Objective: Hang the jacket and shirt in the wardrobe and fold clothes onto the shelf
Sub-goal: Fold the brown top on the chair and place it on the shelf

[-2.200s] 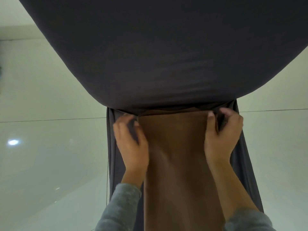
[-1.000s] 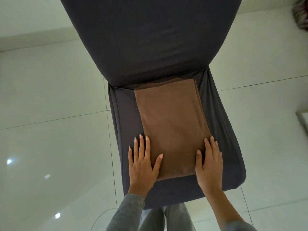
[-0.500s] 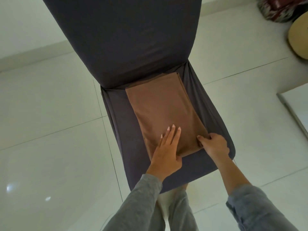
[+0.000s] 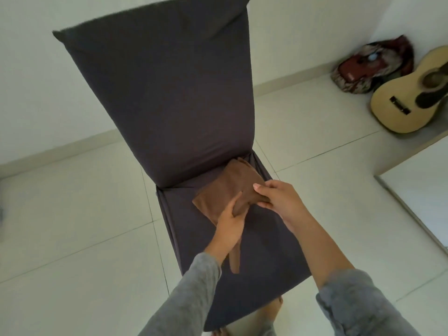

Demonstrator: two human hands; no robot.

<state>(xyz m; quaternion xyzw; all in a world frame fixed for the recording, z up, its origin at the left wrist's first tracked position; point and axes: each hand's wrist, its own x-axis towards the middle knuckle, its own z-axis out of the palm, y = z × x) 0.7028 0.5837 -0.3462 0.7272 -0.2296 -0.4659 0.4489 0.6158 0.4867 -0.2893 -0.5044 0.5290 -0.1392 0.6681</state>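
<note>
Pale glossy floor tiles (image 4: 72,226) meet white walls. On them stands a tall-backed chair (image 4: 169,93) in a dark grey stretch cover. An acoustic guitar (image 4: 409,103) and a red-brown bag (image 4: 368,66) lie in the far right corner. A folded brown garment (image 4: 218,190), smooth and thin, sits on the seat against the backrest, one narrow strip trailing toward the front edge. The left hand (image 4: 230,221) grips its near edge, thumb on top. The right hand (image 4: 278,202) pinches the right side, fingers curled.
</note>
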